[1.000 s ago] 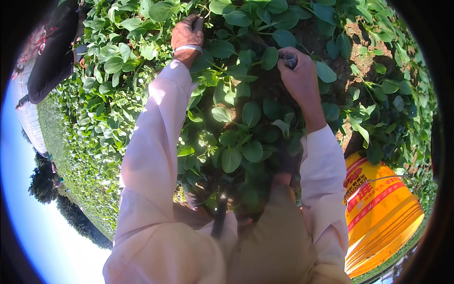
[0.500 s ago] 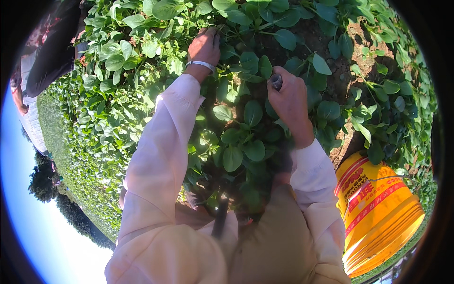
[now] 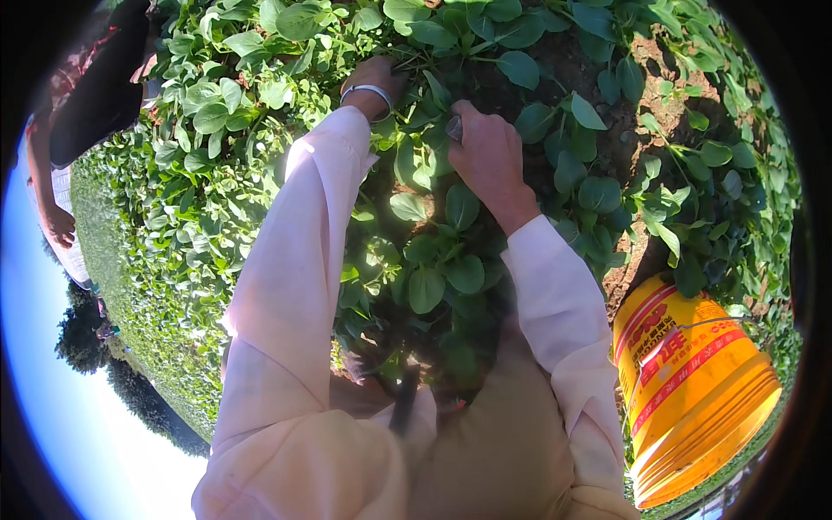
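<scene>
1. Green crop (image 3: 130, 286) fills the sunlit field, running off at left toward dark trees (image 3: 80, 342) beneath a bright sky (image 3: 35, 295).
2. Brown soil (image 3: 663, 95) shows through the foliage at upper right; shade covers much of the ground in front of the person.
3. Both hands reach forward into the leaves, near each other but not touching.
4. Left hand (image 3: 374, 80): back upward, fingers down among the stems and mostly hidden, so I cannot tell whether they are closed on anything. A pale band (image 3: 381, 92) circles the wrist.
5. Right hand (image 3: 487, 152): curled into a fist around a dark handle (image 3: 454, 128), whose end pokes out at the thumb side; the rest is hidden.
6. Broad-leaved plants (image 3: 438, 89) stand between and around the hands, with more clumps nearer the person's body.
7. Pale, loose sleeves (image 3: 286, 269) cover both forearms, above brownish trousers (image 3: 494, 433).
8. Well to the right is a yellow bucket (image 3: 693, 390) with red markings, ribbed near its rim.
9. At upper left, another person (image 3: 100, 104) in dark clothing appears, one bare arm hanging down.
</scene>
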`<state>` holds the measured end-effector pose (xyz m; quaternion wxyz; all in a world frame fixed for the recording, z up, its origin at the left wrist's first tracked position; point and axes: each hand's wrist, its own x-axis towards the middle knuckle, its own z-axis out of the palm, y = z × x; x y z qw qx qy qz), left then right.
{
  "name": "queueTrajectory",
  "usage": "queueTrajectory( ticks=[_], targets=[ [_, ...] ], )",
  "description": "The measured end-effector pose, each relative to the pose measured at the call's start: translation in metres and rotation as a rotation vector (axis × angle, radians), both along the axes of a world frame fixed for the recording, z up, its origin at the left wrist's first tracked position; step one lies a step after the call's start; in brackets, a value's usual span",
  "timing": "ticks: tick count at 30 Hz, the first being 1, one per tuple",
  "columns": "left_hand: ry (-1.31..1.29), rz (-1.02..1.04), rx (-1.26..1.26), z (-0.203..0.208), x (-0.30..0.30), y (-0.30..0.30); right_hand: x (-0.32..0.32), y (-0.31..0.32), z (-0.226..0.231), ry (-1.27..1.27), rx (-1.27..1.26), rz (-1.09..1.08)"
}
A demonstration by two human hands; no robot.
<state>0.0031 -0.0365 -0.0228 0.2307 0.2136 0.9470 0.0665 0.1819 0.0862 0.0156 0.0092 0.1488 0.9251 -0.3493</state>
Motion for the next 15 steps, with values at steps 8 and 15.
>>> queueTrajectory(
  ticks=[8, 15],
  targets=[
    [-0.202, 0.292, 0.314, -0.003, -0.012, -0.054, 0.036, 0.015, 0.008, 0.166, -0.073, 0.046],
    [-0.367, 0.658, 0.835, 0.021, 0.016, -0.066, 0.042, 0.012, 0.020, 0.067, -0.214, -0.048]
  ],
)
